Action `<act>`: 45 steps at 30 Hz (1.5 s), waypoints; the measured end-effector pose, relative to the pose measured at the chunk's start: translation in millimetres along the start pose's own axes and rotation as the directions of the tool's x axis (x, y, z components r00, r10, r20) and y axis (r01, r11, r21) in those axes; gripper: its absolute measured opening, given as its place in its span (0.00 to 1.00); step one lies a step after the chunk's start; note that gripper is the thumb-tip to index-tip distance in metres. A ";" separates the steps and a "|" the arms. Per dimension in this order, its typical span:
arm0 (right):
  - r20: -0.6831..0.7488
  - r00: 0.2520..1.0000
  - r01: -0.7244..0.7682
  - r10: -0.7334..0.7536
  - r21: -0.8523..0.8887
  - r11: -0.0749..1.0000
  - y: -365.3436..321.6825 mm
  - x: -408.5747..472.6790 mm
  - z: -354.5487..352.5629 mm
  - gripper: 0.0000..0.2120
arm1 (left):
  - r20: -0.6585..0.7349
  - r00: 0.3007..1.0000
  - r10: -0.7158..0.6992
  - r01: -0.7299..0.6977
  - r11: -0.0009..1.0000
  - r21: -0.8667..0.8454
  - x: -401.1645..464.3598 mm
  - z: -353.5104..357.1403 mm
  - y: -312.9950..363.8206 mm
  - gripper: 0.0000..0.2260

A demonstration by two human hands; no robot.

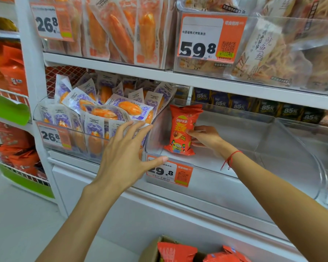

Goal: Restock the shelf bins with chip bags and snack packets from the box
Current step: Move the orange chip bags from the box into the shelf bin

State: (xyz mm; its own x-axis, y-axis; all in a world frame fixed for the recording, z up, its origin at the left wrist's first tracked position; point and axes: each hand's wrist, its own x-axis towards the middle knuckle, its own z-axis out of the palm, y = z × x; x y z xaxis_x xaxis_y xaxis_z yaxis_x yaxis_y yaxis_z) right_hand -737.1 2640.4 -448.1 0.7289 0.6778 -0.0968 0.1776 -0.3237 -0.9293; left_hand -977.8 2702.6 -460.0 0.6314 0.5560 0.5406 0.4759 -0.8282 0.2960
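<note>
While the red chip bag is standing upright at the left end of the clear plastic bin, the right hand is pinching its right edge between thumb and fingertips, apparently steadying it so it is facing forward against the bin's left wall. That bin is otherwise holding nothing I can see, so restocking here looks to be only starting. The bag is puffed, glossy foil, crimped along the top, with a cartoon figure printed low on the front.

The left hand is gripping nothing; its fingers are spreading flat over the neighbouring bin's corner and its thumb is lying along the orange price tag, likely bracing the bin front.

That neighbouring bin is sitting heaped with white-and-purple snack packets, flat, slick, showing orange contents.

Below, the cardboard box is sitting open at the frame's bottom edge with more red bags sticking out. Overhead, the white shelf is carrying further clear bins of sealed packets.
</note>
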 end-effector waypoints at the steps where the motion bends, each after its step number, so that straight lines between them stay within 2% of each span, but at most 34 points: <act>1: -0.004 1.000 0.000 0.000 -0.002 1.000 -0.7 -0.4 0.1 0.20 | -0.003 1.000 0.001 -0.001 1.000 -0.002 0.0 -0.1 0.1 0.39; 8: 0.033 0.999 -0.003 0.006 -0.103 0.995 -2.1 -2.5 0.6 0.14 | -0.012 1.000 0.012 -0.012 1.000 0.000 -0.7 -1.7 -0.3 0.39; 20: 0.079 0.997 -0.008 0.028 -0.242 0.970 -4.7 -4.8 -1.0 0.17 | -0.041 0.999 0.029 -0.028 1.000 0.011 -0.9 -1.6 -1.2 0.42; 23: 0.100 0.995 0.005 0.026 -0.298 0.955 -5.4 -3.2 -6.6 0.20 | -0.058 0.998 0.039 -0.039 0.999 0.015 -1.2 -1.5 -0.8 0.42; 26: 0.096 0.995 0.022 0.017 -0.398 0.917 -5.8 -5.9 -15.3 0.31 | -0.086 0.995 0.060 -0.057 0.998 0.035 -0.2 -2.5 2.4 0.41; 28: 0.055 0.996 0.086 -0.067 -0.519 0.850 -1.9 -14.3 -22.5 0.35 | -0.084 0.994 0.075 -0.074 0.997 0.013 1.1 -4.2 6.8 0.37; 30: 0.013 0.965 0.209 -0.262 -0.641 0.739 2.6 -32.5 -31.8 0.30 | -0.112 0.987 0.113 -0.117 0.993 -0.029 0.2 -7.9 14.1 0.30; 32: 0.039 0.881 0.365 -0.472 -0.690 0.625 4.7 -62.7 -42.9 0.21 | -0.140 0.978 0.154 -0.164 0.985 -0.062 -4.6 -15.0 23.9 0.23; 34: 0.121 0.779 0.510 -0.615 -0.692 0.510 4.1 -102.8 -54.9 0.14 | -0.136 0.970 0.200 -0.210 0.976 -0.058 -14.1 -23.2 32.7 0.17; 35: 0.173 0.747 0.549 -0.642 -0.705 0.449 4.0 -124.3 -61.1 0.12 | -0.117 0.967 0.228 -0.234 0.971 -0.041 -19.9 -27.5 36.4 0.15; 37: 0.294 0.729 0.578 -0.618 -0.749 0.325 6.2 -163.4 -73.1 0.11 | -0.036 0.966 0.254 -0.255 0.967 -0.004 -31.9 -35.5 42.8 0.16; 40: 0.459 0.774 0.582 -0.436 -0.788 0.203 22.4 -201.9 -87.1 0.11 | 0.175 0.967 0.186 -0.202 0.976 0.076 -48.3 -39.8 53.4 0.15; 43: 0.548 0.806 0.584 -0.224 -0.797 0.152 52.3 -222.0 -92.1 0.12 | 0.380 0.914 0.143 -0.216 0.964 0.156 -69.8 -31.1 69.5 0.14; 45: 0.555 0.823 0.569 -0.125 -0.804 0.172 74.5 -231.0 -93.1 0.12 | 0.505 0.855 0.122 -0.248 0.950 0.192 -87.0 -17.0 78.4 0.14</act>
State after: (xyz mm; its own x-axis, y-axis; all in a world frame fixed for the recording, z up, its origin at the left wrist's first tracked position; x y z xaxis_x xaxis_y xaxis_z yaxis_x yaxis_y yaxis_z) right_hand -830.6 2398.3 -461.9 0.2106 0.9642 -0.1609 0.9769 -0.2015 0.0714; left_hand -1005.8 2588.1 -470.4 0.9066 0.4099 0.1004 0.4124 -0.9110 -0.0041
